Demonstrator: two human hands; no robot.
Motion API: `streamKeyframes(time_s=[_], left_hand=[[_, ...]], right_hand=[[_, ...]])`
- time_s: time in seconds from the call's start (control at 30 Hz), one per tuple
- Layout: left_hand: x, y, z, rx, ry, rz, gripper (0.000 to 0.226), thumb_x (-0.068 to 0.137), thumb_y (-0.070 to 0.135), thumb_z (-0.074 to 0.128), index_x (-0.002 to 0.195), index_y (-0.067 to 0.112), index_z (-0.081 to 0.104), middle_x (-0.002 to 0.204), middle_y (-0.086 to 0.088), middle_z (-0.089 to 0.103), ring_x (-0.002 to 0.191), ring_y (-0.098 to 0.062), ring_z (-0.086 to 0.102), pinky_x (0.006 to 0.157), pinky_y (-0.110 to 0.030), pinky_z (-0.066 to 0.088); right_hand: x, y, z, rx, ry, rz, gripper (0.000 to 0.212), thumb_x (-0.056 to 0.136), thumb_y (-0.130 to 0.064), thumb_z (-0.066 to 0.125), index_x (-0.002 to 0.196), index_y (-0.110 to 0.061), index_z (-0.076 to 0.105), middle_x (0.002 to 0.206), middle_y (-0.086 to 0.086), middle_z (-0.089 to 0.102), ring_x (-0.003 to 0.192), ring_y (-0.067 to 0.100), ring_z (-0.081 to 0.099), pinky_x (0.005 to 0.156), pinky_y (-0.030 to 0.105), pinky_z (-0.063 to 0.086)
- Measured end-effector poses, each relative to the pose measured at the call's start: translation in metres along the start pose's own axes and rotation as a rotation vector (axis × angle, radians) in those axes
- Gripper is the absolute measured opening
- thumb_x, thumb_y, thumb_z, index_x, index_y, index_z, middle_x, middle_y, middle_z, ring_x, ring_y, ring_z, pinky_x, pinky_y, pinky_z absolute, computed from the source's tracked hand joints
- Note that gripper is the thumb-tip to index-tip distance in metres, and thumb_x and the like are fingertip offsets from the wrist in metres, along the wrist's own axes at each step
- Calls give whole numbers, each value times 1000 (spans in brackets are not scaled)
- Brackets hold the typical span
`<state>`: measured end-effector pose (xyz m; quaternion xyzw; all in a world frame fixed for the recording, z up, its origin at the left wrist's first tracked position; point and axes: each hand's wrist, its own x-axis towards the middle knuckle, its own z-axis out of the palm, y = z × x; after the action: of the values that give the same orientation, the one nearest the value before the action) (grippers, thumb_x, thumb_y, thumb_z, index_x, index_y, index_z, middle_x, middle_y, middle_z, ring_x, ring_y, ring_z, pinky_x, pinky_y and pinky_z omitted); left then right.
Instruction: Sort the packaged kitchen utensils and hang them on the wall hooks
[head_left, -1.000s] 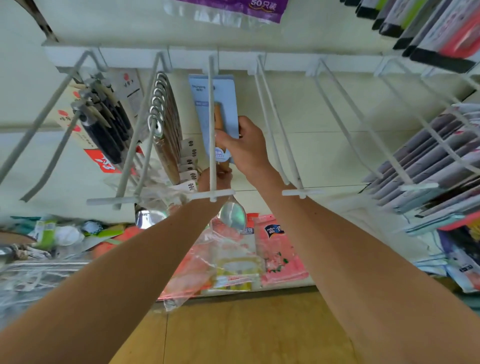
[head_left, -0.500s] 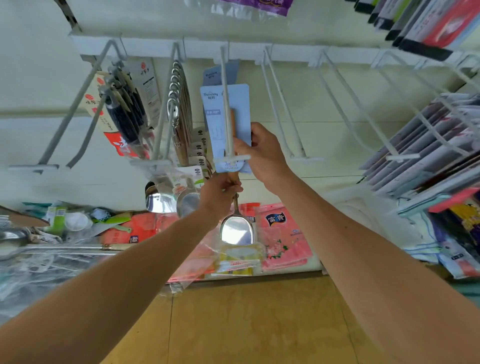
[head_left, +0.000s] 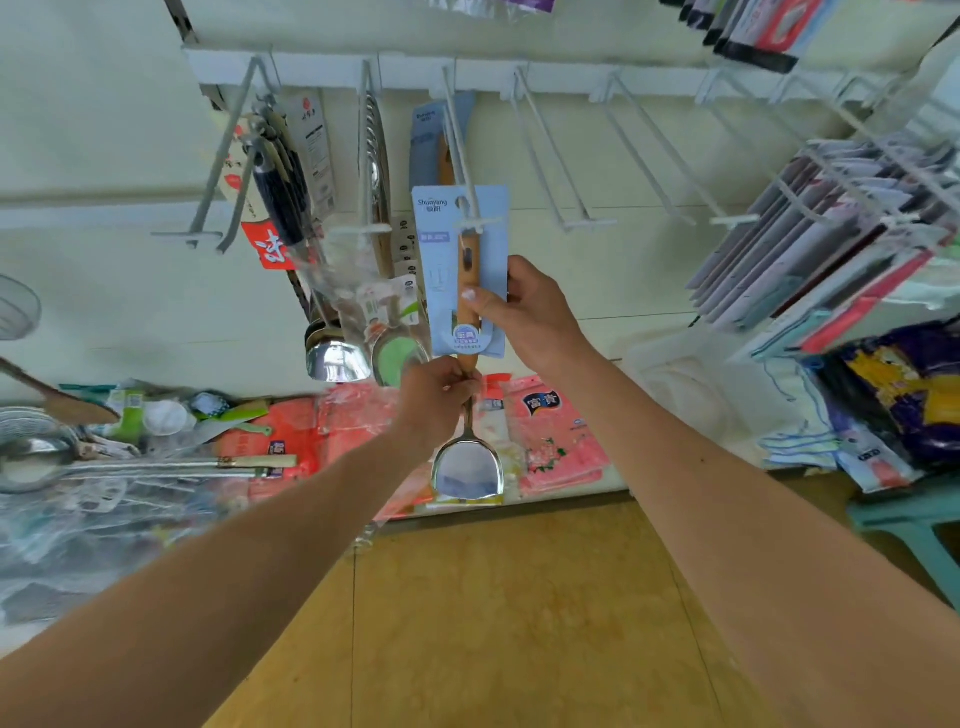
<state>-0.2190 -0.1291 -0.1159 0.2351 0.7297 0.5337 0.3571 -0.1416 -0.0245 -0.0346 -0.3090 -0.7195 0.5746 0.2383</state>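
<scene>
- Left grip (head_left: 436, 400) curls round the spatula (head_left: 467, 470) handle, below its blue card (head_left: 441, 270).
- Right grip (head_left: 530, 312) pinches the blue card's right edge, thumb in front.
- Blue card sits at the wall hook (head_left: 483, 225) tip.

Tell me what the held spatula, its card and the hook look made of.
The blade is polished metal, probably stainless steel; it mirrors the room. The handle is wood, smooth light brown, likely varnished. The card is pale blue printed cardboard, flat and matte. The hook is white-coated wire, probably painted metal; thin, straight, rigid.
</scene>
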Motion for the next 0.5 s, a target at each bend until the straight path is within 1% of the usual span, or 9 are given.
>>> streamKeyframes(time_s=[0.1,0.17,0.2,0.27,0.33,0.4,0.5], left_hand=[[-17,-4,-2,36,-14,19,5,85,-5,65,86,-1,67,90,-29,67,74,-32,61,83,-54,55],[-26,-7,-3,65,-20,20,3,85,-2,66,88,-1,67,91,-25,69,76,-33,64,83,-54,55],[-30,-8,-4,74,-22,20,3,85,-1,66,88,0,67,90,-24,70,76,-32,65,83,-53,55],[-41,-8,-4,72,-32,20,3,85,-2,66,86,1,67,90,-24,69,75,-29,64,84,-53,55],[-52,-8,-4,58,-45,23,9,83,-2,67,80,5,67,90,-27,69,75,-36,64,84,-55,54],[-63,-9,-7,52,-63,27,10,83,-2,69,78,6,66,89,-27,69,78,-40,65,84,-56,54],[-80,-10,-20,15,-72,23,3,83,-3,68,86,-3,67,86,-26,68,76,-32,63,85,-54,55]], right_hand=[[-19,-2,1,3,13,4,27,92,-13,68,115,0,60,111,16,69,104,30,66,94,49,53],[-32,-3,1,7,25,-1,25,92,-12,67,114,-1,60,111,15,69,101,27,67,93,47,53],[-37,-3,2,15,32,-1,25,92,-11,67,114,-1,61,110,15,69,100,26,66,92,46,53],[-49,-5,1,30,43,0,24,92,-10,67,114,-2,61,111,16,69,98,22,66,91,44,54],[-61,-8,2,35,47,0,21,92,-9,67,111,-4,61,109,15,69,94,19,65,88,39,54],[-71,-12,5,25,43,3,18,91,-10,67,109,-7,61,102,9,69,88,15,64,83,34,54],[-84,-20,16,16,35,8,19,91,-11,68,108,-7,61,96,2,68,84,12,64,82,34,54]])
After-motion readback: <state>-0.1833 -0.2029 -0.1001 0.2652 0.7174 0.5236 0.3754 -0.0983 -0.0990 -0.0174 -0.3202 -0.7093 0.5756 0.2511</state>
